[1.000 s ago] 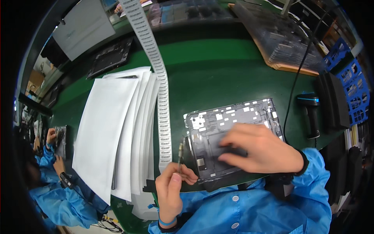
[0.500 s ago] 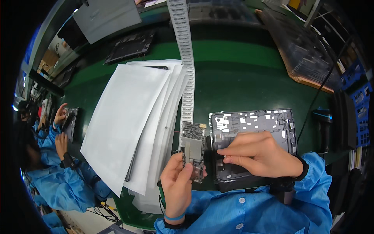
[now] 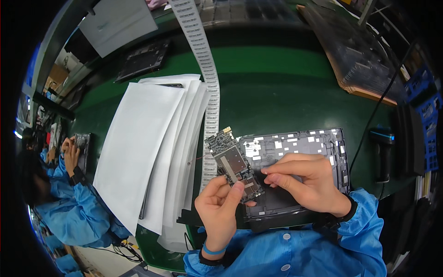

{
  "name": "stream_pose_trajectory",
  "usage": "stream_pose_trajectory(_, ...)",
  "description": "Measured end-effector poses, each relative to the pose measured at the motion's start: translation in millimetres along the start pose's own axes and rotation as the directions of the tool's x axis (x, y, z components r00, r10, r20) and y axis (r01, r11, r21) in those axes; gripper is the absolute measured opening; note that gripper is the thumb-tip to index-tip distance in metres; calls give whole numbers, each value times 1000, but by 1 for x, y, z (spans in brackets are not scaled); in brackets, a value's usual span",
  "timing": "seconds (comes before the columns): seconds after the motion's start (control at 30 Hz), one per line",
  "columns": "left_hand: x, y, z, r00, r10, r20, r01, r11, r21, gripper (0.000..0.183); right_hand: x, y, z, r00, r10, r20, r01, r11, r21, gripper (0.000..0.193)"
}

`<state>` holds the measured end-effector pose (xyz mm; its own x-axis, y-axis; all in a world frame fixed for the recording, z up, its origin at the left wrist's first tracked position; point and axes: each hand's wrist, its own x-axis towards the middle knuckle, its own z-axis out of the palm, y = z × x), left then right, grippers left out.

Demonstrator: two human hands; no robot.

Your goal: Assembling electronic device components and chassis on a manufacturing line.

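My left hand [image 3: 219, 207] grips the lower end of a circuit board [image 3: 230, 159], thumb on top and fingers beneath. The board is dark and densely covered with parts, with a pale strip along its middle and a gold-coloured tab at its far end. It leans with that end to the left, over the near left part of a black device housing [image 3: 295, 144]. Just right of the board, my right hand [image 3: 309, 182] is closed in a pinch above the housing. A tiny pale thing shows at the fingertips, too small to name.
Left of the housing lies a stack of white sheets [image 3: 138, 138] with dark panels between them. A long label strip [image 3: 210, 92] crosses the green table [image 3: 263, 101]. A scanner [image 3: 383, 154] stands at right. Another person's hand [image 3: 71, 157] works far left.
The board in my left hand has turned, its far end swinging left and its face showing more fully. My right hand's pinch has shifted slightly away from me. The sheets appear further left.
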<state>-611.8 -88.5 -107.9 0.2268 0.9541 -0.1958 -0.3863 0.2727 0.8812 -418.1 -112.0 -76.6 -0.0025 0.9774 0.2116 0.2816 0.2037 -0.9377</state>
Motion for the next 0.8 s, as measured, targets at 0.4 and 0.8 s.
stream_pose_trajectory(0.4, 2, -22, -3, 997, 74, -6, -73, 973, -218, 18, -7, 5, 6, 977, 213, 28, -212, 942, 261, 11)
stream_pose_trajectory(0.8, -5, -30, 10, 982, 178, -70, -190, 941, -280, 25, -8, 10, 3, 988, 139, 63, -147, 976, 159, 15)
